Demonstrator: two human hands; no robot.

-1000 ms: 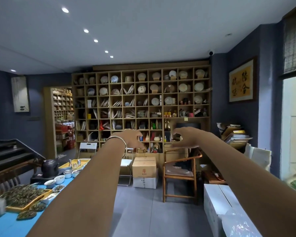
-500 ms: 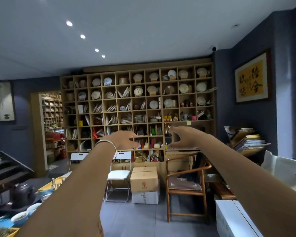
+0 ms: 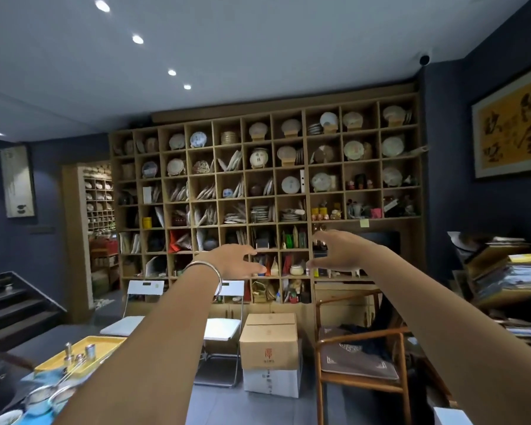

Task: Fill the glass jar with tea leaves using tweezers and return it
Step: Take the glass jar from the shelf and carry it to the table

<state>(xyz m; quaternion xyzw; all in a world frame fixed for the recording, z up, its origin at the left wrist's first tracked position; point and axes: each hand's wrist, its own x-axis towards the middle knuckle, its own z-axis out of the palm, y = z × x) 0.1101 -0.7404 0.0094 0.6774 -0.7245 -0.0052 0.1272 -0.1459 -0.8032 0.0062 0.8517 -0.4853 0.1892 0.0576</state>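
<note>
cubby shelves (image 3: 267, 191) fill the far wall, and both hands, left (image 3: 233, 260) and right (image 3: 339, 256), reach toward them empty with fingers spread, while no jar or tweezers can be picked out, so neither hand is clearly nearer.

Two hands: left hand (image 3: 233, 260), right hand (image 3: 339, 253). Two white folding chairs (image 3: 218, 326), one wooden armchair (image 3: 359, 357). Two stacked boxes (image 3: 270, 342).
</note>
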